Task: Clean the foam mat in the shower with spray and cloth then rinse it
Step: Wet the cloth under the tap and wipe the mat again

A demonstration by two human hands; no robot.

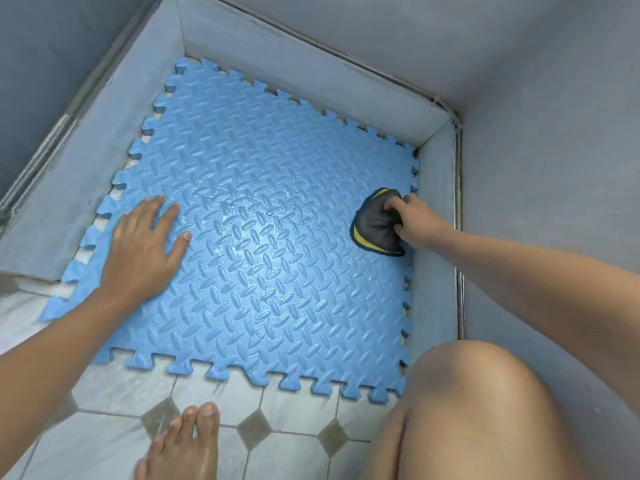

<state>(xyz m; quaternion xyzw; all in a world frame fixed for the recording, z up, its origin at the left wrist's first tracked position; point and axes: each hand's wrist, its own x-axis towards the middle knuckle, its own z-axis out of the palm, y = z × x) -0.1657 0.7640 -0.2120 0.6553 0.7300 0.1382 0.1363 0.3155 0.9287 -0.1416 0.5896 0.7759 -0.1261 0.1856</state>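
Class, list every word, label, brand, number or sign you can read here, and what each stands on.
No readable text anywhere.
The blue foam mat shows only a raised tread pattern; the dark cloth gripped by the right hand shows yellow trim, no label; the floor tiles and walls bear no writing.

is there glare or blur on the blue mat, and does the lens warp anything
Head view: a pale sheen glares off the blue embossed foam mat near its middle, between the flat left hand and the right hand gripping the dark grey cloth with yellow trim; light is soft and even, shadows faint; the wide lens enlarges the bare knee at lower right; detail is slightly soft throughout.
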